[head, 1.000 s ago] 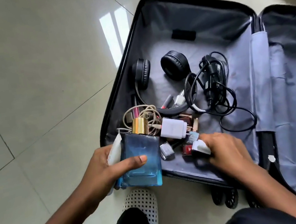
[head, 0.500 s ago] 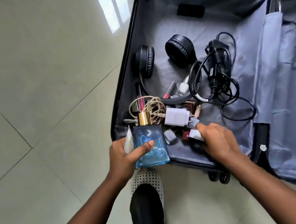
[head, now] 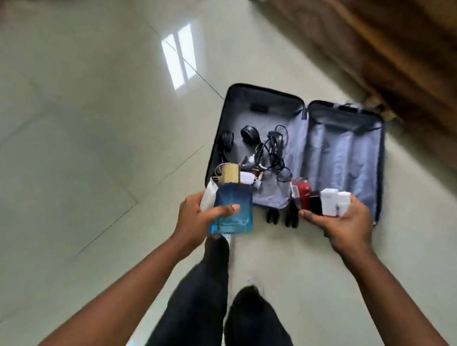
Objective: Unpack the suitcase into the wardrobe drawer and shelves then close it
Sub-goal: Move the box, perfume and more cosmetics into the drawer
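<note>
The open suitcase lies flat on the tiled floor, grey lining showing. Inside its left half are black headphones, a tangle of black cable and a few small items. My left hand grips a blue perfume bottle with a gold cap, together with a white tube, above the floor in front of the case. My right hand holds several small bottles, red, black and white, over the case's near edge.
A carved wooden piece of furniture stands on short legs at the upper right, close behind the suitcase. Glossy tiled floor stretches to the left. My dark-trousered legs are below my hands.
The view has risen far above the suitcase. Both hands have lifted out of the case, the right one now holding small bottles it was gathering; the left still holds the perfume bottle.
</note>
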